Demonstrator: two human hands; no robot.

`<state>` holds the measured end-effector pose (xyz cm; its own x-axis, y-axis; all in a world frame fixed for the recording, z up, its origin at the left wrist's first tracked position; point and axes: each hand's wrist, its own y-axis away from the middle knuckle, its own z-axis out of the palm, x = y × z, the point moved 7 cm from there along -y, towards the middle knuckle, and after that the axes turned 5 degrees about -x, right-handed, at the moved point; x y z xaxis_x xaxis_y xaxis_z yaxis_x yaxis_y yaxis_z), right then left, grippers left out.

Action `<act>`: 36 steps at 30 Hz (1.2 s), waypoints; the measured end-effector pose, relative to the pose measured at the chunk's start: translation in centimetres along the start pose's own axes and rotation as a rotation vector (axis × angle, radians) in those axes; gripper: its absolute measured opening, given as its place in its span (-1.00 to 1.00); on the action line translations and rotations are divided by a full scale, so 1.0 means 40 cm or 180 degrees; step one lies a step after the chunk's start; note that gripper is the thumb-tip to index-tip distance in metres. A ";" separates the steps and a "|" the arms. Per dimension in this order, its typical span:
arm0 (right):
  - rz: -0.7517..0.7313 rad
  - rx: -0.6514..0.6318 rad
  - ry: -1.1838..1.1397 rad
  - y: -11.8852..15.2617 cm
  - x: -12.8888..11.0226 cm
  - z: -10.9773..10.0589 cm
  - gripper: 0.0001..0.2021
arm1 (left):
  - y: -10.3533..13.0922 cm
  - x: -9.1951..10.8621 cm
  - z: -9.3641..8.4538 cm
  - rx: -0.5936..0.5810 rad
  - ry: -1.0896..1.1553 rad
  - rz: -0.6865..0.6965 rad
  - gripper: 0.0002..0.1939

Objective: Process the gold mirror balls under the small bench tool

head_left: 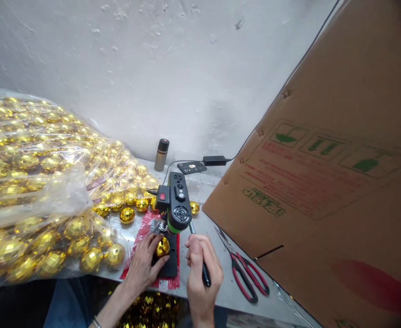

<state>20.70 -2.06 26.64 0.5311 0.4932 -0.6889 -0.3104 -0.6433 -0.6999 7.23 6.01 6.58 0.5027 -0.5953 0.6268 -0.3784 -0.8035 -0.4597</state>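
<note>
- The left hand [146, 260] pinches one faceted gold ball [162, 246] between the thumb and the fingers, which are on two sides of it
- This gold ball is on the black base [168, 272] of a small machine [179, 200], below its head, and its top side is partly covered by the fingers
- The right hand [204, 266] is closed around the lever [206, 276] of the machine, at the right side of the base; the black grip end comes out below the fingers
- The machine has a black upper body with two round vents, a green band below, and a box with a red switch [162, 196] at its left side
- Under the base there is a red plastic sheet [142, 234], on the grey table [219, 289]
- To the left, a big transparent bag [67, 196] is full of gold balls, and some loose balls [127, 215] lie near its edge; another ball [194, 208] is just to the right of the machine
- Behind the machine are a bottle with black cap [161, 156], a flat black patterned object [192, 167] and a black adapter [215, 160] with cable
- To the right lie scissors with red and black handles [246, 273], beside a large cardboard box [310, 182], which is tilted in the view
</note>
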 end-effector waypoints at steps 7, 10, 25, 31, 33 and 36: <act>-0.0043 -0.0005 0.0014 -0.002 -0.002 -0.001 -0.71 | -0.026 0.004 -0.004 -0.0001 0.0127 -0.0443 -0.49; -0.0031 -0.0040 0.0029 0.010 0.008 -0.001 -0.73 | -0.036 0.009 -0.003 -0.0165 0.0202 -0.0490 -0.49; -0.0232 0.0184 0.0050 0.119 0.121 0.021 -0.73 | -0.030 -0.002 0.018 -0.0352 0.0302 -0.0727 -0.45; -0.0140 0.0229 0.0096 0.136 0.134 0.021 -0.69 | -0.026 -0.006 0.026 -0.0274 0.0314 -0.0690 -0.44; -0.0106 0.0226 0.0106 0.136 0.136 0.022 -0.68 | -0.024 -0.009 0.029 -0.0229 0.0322 -0.0688 -0.45; -0.0101 0.0251 0.0086 0.136 0.136 0.023 -0.68 | -0.023 -0.011 0.030 -0.0188 0.0332 -0.0692 -0.46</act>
<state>21.20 -2.34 18.90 0.5623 0.4960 -0.6617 -0.3536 -0.5791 -0.7346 8.29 6.98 5.98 0.4955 -0.4020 0.7699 -0.3163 -0.9091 -0.2711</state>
